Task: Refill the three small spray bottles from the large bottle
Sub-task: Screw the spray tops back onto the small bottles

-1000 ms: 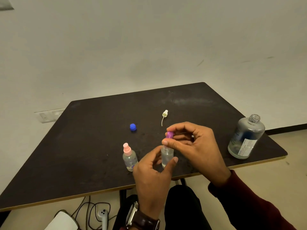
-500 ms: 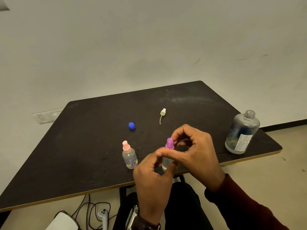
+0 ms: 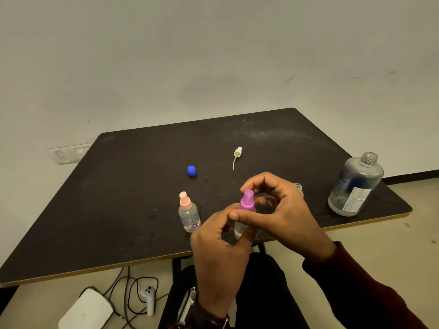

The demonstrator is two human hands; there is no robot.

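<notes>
Purple plastic caps the small spray bottle (image 3: 244,213) held up at centre frame, just above the near edge of the dark table (image 3: 118,210). The left hand (image 3: 221,248) curls round its clear body from below, and the right hand (image 3: 282,214) pinches the purple spray top (image 3: 247,199) between thumb and curled fingers, seemingly screwing it on. This bottle looks light, stiff and smooth, likely slippery if wet, so the body is the place to steady it and the ribbed collar of the top the place to twist. To its left, a pink-topped spray bottle (image 3: 188,216) stands upright on the table, capped. Farther up the frame lie a blue cap (image 3: 192,170) and a loose white spray top (image 3: 237,155) with its tube. At right the large bottle (image 3: 356,186) stands open near the table edge; it looks heavier and is best gripped round its middle. A small clear rim (image 3: 298,186) peeks from behind the right hand, too hidden to name. Compared with a second ago, the purple-topped bottle sits a little lower and nearer the table edge, the right thumb now crosses in front of it, and the grip on the top is otherwise unchanged.
</notes>
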